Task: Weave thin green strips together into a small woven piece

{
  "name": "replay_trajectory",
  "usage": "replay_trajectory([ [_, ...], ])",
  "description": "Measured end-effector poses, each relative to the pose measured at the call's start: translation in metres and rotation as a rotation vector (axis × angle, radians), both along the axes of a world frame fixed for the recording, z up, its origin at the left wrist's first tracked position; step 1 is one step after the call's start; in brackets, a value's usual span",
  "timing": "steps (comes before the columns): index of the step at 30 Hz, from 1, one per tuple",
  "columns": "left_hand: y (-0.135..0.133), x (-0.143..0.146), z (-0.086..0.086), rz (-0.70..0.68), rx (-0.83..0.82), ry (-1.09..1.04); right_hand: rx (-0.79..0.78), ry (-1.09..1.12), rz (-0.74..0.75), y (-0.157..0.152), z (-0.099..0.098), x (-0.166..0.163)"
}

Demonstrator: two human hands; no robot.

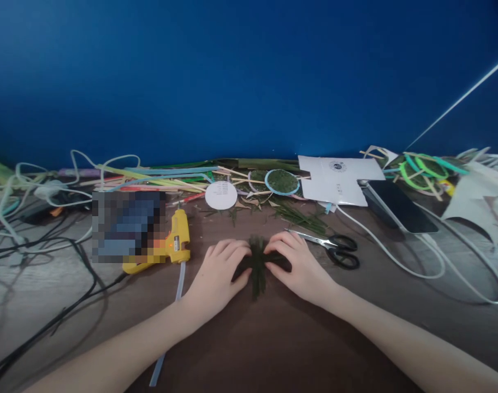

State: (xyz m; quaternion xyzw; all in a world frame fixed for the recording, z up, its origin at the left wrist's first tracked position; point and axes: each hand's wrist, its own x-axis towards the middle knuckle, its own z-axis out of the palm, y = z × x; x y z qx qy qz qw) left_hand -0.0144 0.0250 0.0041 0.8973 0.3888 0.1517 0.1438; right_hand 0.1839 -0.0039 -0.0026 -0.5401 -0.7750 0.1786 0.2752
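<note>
A dark green piece of crossed strips (258, 268), slightly blurred, is held low over the brown table between my two hands. Fingers and thumb of my left hand (217, 275) close on its left side. From the other side, my right hand (301, 268) pinches it with curled fingers and thumb. Some strip ends show above and below the fingertips; the side ends are partly hidden in the hands. Black-handled scissors (342, 251) lie just right of my right hand. Left of my left hand is a yellow hot glue gun (180, 237) with a clear glue stick (181, 281) in it.
Behind the hands lie a white paper disc (221, 195), a green-filled round piece (282, 182), loose green strips (302, 218) and a flat white box (335, 183). A phone (400, 206) with a white cable leans at right. Black cables (69, 311) run along the left.
</note>
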Motion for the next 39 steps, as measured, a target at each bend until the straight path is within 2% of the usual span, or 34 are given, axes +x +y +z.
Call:
replay_trajectory([
  [12,-0.0004,0.0016,0.0025,0.005,0.010,0.007,0.033,-0.015,0.006,-0.0017,0.0018,0.0015],
  [17,0.0005,0.0015,0.0045,0.019,-0.038,-0.024,0.052,0.034,0.034,-0.0032,0.0045,0.0029],
  [22,0.0023,0.0026,0.0044,0.017,-0.038,-0.035,0.058,-0.009,0.085,-0.0036,0.0032,0.0016],
  [31,0.0019,0.0029,0.0022,0.022,-0.024,-0.029,0.069,-0.040,0.093,-0.0033,0.0031,0.0020],
  [39,0.0015,-0.0009,0.0047,0.037,-0.093,-0.179,0.126,-0.046,0.065,-0.0044,0.0034,0.0031],
])
